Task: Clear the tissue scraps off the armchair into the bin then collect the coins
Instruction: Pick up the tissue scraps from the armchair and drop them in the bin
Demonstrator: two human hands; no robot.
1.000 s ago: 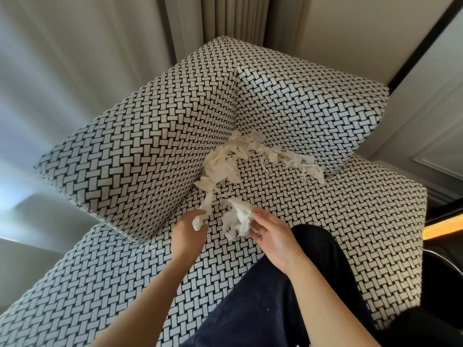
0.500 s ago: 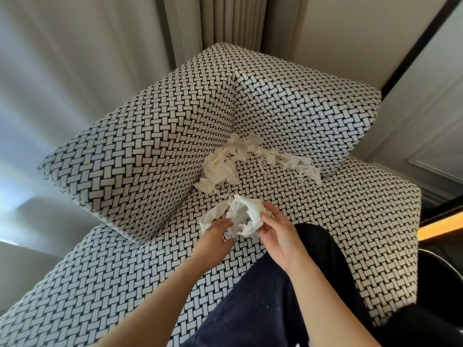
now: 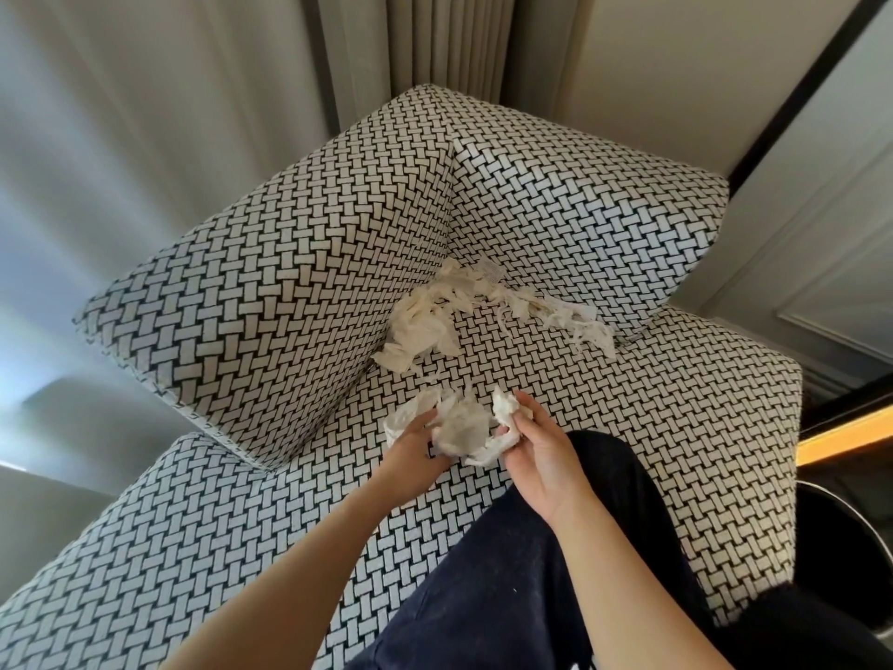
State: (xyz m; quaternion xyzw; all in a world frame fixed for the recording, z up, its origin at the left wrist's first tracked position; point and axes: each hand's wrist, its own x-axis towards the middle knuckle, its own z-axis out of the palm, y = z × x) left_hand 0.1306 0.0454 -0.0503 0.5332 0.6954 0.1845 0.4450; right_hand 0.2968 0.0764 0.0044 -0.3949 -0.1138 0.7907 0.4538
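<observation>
Left hand (image 3: 410, 440) and right hand (image 3: 541, 456) both clutch a tissue wad (image 3: 464, 427) at centre frame, with loose scraps (image 3: 435, 321) just above in the armchair (image 3: 290, 282) corner, nearer the left hand.

Matt cloth, soft paper.
The armchair (image 3: 270, 302) wears coarse basket-weave cloth, matt. The tissue scraps (image 3: 425, 321) on its seat are thin, crumpled, matt paper. Behind the armchair hangs a pleated cloth curtain (image 3: 449, 41). The trousers (image 3: 507, 573) on it are dark, smooth cloth.
</observation>
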